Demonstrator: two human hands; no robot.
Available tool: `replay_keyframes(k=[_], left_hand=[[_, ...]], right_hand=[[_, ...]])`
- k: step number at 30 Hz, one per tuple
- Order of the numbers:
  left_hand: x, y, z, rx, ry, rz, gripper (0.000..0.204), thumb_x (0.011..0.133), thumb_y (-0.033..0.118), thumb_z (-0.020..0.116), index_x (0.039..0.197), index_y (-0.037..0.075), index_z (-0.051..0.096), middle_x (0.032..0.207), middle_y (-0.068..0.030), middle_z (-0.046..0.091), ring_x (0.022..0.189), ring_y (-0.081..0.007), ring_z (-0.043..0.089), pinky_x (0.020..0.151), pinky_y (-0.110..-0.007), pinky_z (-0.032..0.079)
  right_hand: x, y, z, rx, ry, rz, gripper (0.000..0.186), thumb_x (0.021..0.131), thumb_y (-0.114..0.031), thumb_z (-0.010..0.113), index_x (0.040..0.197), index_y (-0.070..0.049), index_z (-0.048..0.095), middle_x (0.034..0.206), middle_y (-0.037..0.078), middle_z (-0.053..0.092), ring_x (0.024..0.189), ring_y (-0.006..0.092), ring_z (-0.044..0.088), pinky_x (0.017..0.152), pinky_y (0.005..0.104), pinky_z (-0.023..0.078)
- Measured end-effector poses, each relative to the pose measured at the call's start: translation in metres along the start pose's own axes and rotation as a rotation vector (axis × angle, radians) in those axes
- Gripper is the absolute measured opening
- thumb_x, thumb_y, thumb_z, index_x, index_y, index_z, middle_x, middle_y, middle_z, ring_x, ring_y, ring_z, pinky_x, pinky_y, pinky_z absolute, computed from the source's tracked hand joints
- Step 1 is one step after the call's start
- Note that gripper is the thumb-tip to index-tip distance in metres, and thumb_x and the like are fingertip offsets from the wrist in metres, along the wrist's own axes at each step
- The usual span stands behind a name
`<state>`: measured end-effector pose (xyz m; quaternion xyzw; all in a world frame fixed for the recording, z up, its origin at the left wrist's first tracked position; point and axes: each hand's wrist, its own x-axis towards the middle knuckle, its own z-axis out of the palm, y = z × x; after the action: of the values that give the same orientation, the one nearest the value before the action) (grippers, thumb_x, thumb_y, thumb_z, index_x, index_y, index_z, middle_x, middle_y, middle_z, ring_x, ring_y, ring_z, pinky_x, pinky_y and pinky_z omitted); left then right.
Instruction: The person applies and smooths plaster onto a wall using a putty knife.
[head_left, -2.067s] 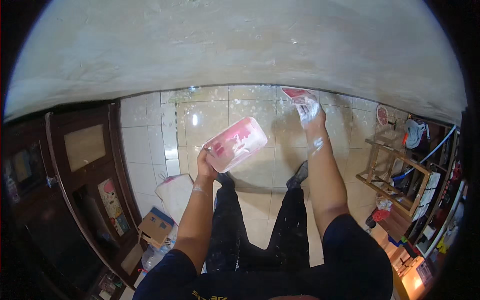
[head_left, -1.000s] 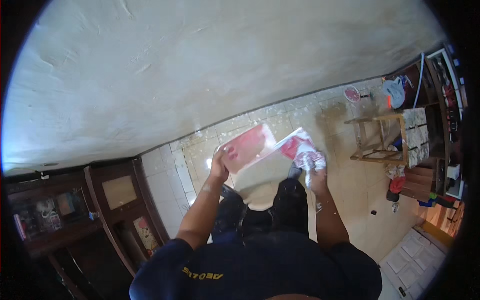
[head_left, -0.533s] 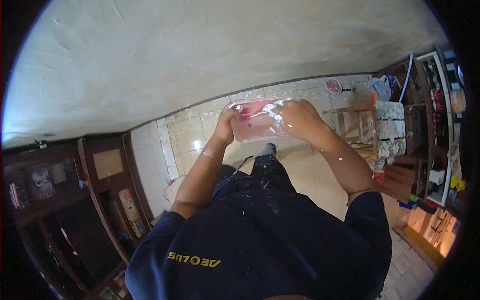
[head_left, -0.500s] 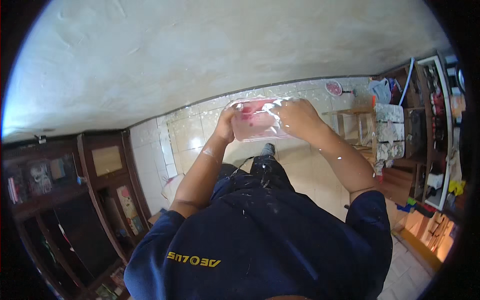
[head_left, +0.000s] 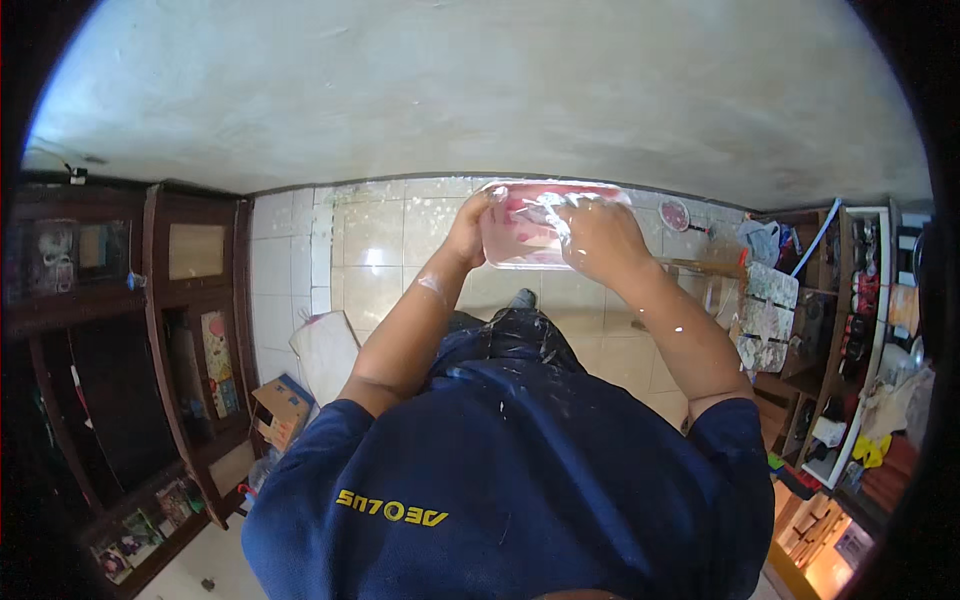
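Note:
A rectangular pink tray, smeared with white paste, is held up over the tiled floor near the wall. My left hand grips its left end, thumb at the rim. My right hand is closed over the tray's right part, its fingers coated white, on a flat scraper that is mostly hidden among the paste and fingers. White flecks mark both forearms.
A pale wall spans the top. A dark wooden cabinet is at left, with a cardboard box and pale sack. At right are a paint-spotted stool, a racket-shaped object and cluttered shelving.
The tray and scraper, apart two seconds ago, have come together and moved up toward the wall. Since half a second ago, the view has turned and both hands sit slightly higher and rightward.

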<state>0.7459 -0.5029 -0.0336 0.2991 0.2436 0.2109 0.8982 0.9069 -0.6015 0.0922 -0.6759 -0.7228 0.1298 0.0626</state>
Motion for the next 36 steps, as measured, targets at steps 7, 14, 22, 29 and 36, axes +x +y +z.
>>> replay_keyframes(k=[7, 14, 22, 29, 36], left_hand=[[-0.013, 0.020, -0.050, -0.024, 0.034, -0.044, 0.062, 0.078, 0.044, 0.047, 0.118, -0.004, 0.048, 0.109, -0.0205, 0.055, 0.095, -0.0333, 0.057, 0.084, -0.045, 0.048], [-0.030, 0.066, -0.121, -0.123, 0.066, -0.025, 0.041, 0.077, 0.025, 0.051, 0.110, -0.001, 0.051, 0.100, -0.0167, 0.057, 0.091, -0.0306, 0.057, 0.076, -0.046, 0.052], [-0.059, 0.136, -0.232, -0.057, 0.143, -0.044, 0.057, 0.075, 0.039, 0.049, 0.118, 0.002, 0.046, 0.109, -0.0146, 0.053, 0.101, -0.0282, 0.052, 0.080, -0.047, 0.048], [-0.040, 0.155, -0.339, -0.015, 0.368, 0.060, 0.044, 0.075, 0.024, 0.046, 0.113, 0.003, 0.048, 0.110, -0.0139, 0.051, 0.101, -0.0298, 0.050, 0.088, -0.046, 0.044], [-0.036, 0.146, -0.393, 0.027, 0.477, 0.116, 0.050, 0.078, 0.027, 0.043, 0.121, 0.001, 0.045, 0.121, -0.0156, 0.049, 0.111, -0.0325, 0.047, 0.095, -0.046, 0.039]], right_hand=[[0.040, -0.031, 0.028, 0.121, -0.046, -0.117, 0.034, 0.069, -0.012, 0.058, 0.103, -0.004, 0.061, 0.084, 0.018, 0.063, 0.079, 0.0325, 0.061, 0.071, 0.0412, 0.049], [0.101, -0.084, 0.060, 0.031, -0.101, 0.012, 0.033, 0.067, -0.008, 0.055, 0.099, -0.005, 0.063, 0.083, 0.017, 0.063, 0.076, 0.0333, 0.061, 0.069, 0.0429, 0.048], [0.182, -0.131, 0.112, 0.513, 0.158, 0.085, 0.022, 0.077, -0.007, 0.060, 0.098, -0.002, 0.061, 0.090, 0.016, 0.064, 0.081, 0.0288, 0.062, 0.073, 0.0360, 0.048], [0.208, -0.110, 0.197, 1.778, 0.596, 0.627, 0.023, 0.081, -0.003, 0.061, 0.103, -0.004, 0.056, 0.093, 0.004, 0.061, 0.082, 0.0136, 0.059, 0.074, 0.0271, 0.049], [0.206, -0.046, 0.320, 2.497, 0.495, 0.611, 0.021, 0.084, -0.002, 0.055, 0.104, -0.009, 0.053, 0.085, 0.003, 0.054, 0.077, 0.0153, 0.056, 0.072, 0.0291, 0.049]])
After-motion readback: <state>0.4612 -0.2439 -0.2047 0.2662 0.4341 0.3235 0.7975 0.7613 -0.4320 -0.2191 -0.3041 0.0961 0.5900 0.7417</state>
